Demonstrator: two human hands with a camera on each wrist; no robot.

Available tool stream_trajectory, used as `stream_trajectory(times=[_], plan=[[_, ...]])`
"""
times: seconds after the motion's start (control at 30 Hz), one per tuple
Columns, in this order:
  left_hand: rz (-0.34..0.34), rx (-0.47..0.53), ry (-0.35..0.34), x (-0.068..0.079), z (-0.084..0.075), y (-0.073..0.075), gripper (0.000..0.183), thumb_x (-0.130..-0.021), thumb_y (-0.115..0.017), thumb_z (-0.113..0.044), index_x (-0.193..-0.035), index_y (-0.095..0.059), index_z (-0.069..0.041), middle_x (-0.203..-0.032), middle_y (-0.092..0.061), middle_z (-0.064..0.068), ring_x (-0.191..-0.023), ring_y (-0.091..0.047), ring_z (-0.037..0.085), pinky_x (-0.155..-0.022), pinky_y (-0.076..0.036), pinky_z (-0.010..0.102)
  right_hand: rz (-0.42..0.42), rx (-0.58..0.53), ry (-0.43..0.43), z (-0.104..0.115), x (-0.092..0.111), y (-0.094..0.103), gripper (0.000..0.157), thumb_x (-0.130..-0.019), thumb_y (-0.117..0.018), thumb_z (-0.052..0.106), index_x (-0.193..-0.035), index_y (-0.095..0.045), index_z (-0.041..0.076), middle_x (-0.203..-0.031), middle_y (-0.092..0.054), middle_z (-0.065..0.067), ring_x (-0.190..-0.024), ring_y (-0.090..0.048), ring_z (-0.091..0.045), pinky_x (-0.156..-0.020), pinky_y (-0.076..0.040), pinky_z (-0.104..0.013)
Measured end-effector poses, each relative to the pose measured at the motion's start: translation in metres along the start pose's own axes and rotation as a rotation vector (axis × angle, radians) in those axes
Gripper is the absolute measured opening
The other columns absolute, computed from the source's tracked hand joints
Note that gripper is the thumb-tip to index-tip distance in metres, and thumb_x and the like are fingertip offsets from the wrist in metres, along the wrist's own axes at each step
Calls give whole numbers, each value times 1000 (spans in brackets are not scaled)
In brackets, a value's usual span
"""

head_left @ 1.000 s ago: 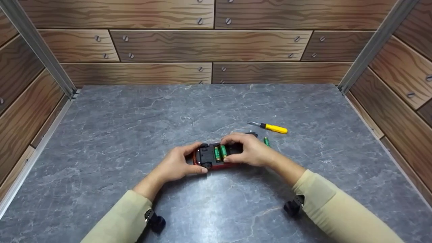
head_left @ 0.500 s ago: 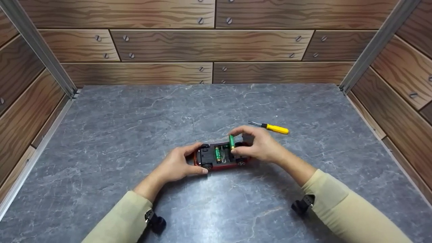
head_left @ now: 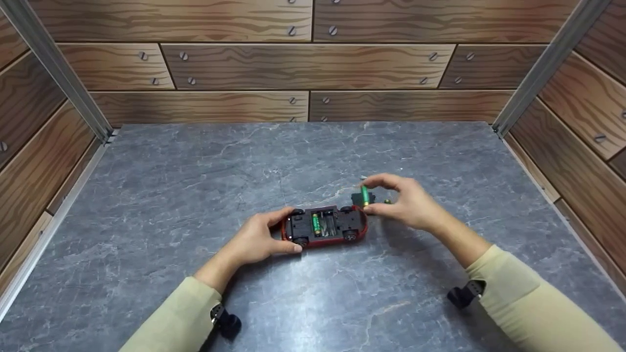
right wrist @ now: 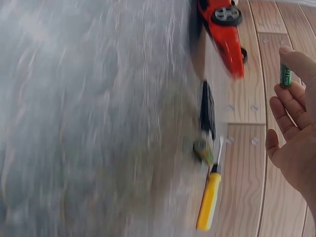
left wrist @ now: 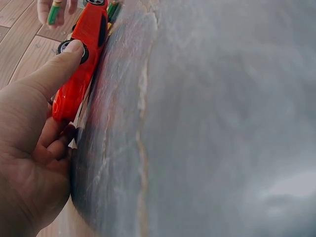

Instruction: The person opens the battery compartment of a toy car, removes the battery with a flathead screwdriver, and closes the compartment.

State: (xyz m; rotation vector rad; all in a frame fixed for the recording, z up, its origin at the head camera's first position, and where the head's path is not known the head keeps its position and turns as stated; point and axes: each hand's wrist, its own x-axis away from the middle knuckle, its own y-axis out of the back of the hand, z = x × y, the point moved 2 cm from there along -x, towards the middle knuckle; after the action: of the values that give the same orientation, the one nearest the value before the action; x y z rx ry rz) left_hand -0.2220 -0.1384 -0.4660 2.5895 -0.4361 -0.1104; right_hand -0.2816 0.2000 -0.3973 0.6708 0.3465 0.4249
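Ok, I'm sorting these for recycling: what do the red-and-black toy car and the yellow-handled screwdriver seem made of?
The red-and-black toy car: probably hard plastic; the red shell looks glossy, the black underside duller and moulded.

The yellow-handled screwdriver: the handle looks like smooth plastic, evenly coloured; the shaft is likely metal, being thin and silvery.

grey marbled tabletop, wood-patterned back wall with screw heads, metal corner posts

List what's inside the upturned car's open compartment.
One green battery lies in the compartment, at the end nearer the left hand; no other shows there. Whatever is directly beneath it is covered.
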Motion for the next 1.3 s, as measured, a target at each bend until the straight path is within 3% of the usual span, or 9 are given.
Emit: stream_trajectory(times=[0.17,0.5,0.93,1.3], plan=[[1,3,1,0,0,0,95,-74,-99,-31,-156,-54,-11,-156,-55,12,-138,-56,27,-124,-33,49,-25,-7,20,-14,7,16,50,-85,-91,14,-131,-72,8,-132,-73,-6,-129,-63,-33,-115,-43,-61],[2,16,2,1,0,0,98,-74,-99,-30,-157,-52,-10,-156,-55,13,-134,-58,28,-123,-34,50,-21,74,-41,-43,20,35,53,-88,-89,15,-136,-69,4,-133,-72,-9,-127,-62,-36,-112,-42,-62],[-6,3,-6,-1,0,-1,97,-74,-99,-30,-156,-53,-9,-157,-53,13,-143,-52,30,-125,-31,49,8,155,-76,-66,27,39,48,-89,-87,14,-134,-70,7,-133,-72,-13,-127,-63,-39,-110,-47,-61],[1,21,-4,1,1,-1,98,-73,-99,-30,-157,-52,-9,-158,-52,15,-135,-58,31,-124,-33,52,3,151,-63,-77,30,33,48,-87,-89,14,-132,-72,6,-129,-73,-15,-122,-65,-40,-109,-48,-60]])
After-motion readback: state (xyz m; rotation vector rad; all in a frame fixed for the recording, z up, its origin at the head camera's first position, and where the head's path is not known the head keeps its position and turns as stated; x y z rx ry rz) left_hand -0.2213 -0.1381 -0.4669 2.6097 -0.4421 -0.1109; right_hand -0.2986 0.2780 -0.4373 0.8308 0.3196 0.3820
